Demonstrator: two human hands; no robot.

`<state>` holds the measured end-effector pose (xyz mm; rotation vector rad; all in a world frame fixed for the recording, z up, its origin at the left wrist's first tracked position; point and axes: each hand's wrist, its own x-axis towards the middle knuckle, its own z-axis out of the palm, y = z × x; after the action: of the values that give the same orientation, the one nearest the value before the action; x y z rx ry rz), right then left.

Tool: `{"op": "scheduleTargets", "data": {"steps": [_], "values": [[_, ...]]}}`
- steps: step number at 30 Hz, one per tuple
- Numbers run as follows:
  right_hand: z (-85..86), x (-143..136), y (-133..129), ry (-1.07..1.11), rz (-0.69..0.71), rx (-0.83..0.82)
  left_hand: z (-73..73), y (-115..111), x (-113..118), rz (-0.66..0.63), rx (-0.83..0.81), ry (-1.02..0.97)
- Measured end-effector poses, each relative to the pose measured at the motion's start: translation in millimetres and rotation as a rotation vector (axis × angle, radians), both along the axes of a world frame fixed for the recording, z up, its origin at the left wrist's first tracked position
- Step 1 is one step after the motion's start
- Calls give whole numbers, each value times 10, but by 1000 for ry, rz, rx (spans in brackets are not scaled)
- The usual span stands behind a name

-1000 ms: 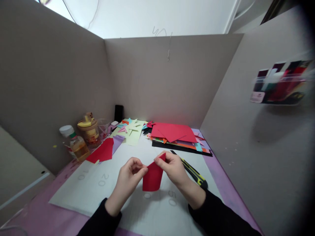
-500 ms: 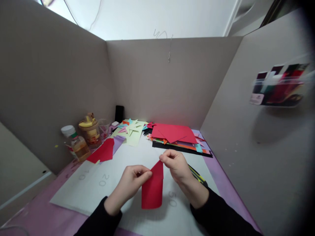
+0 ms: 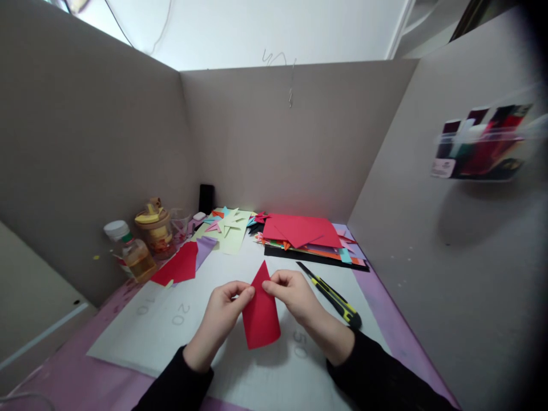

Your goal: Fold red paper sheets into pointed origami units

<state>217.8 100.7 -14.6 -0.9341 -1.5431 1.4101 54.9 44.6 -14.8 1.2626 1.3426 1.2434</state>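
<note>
A folded piece of red paper [image 3: 262, 322], pointed at the top and wider at its curved lower edge, is held above the white sheet. My left hand [image 3: 229, 311] pinches its left edge between thumb and fingers. On the opposite edge, my right hand [image 3: 295, 294] grips it the same way, thumb on the front face. Just right of my right hand a yellow and black utility knife [image 3: 331, 294] lies on the white sheet [image 3: 201, 342], which carries pencilled numbers.
Red sheets [image 3: 295, 225] top a stack of coloured paper at the back right. Paper stars [image 3: 231, 222] lie at the back. Red scrap paper [image 3: 177, 265], a bottle [image 3: 137, 257] and a yellow-lidded cup [image 3: 154, 228] stand left. Grey panels [image 3: 278, 137] enclose the table.
My right hand has moved down and left from the paper's tip to its right edge. The paper now tilts slightly, its tip freed. The utility knife shows more fully.
</note>
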Motion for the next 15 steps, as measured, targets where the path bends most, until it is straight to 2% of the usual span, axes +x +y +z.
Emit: {"op": "scheduleTargets", "data": {"steps": [4, 7, 9, 12, 15], "values": [[-5, -6, -16, -93, 56, -7, 57, 37, 55, -58, 45, 29], [5, -32, -57, -161, 73, 4, 87, 76, 86, 4, 56, 64], [18, -50, -80, -190, 68, 6, 93, 104, 57, 63, 67, 10], [33, -58, -85, -225, 85, -12, 89, 161, -100, 174, 123, -154], [22, -39, -44, -230, 103, -37, 72, 246, -362, 280, 150, -275]]}}
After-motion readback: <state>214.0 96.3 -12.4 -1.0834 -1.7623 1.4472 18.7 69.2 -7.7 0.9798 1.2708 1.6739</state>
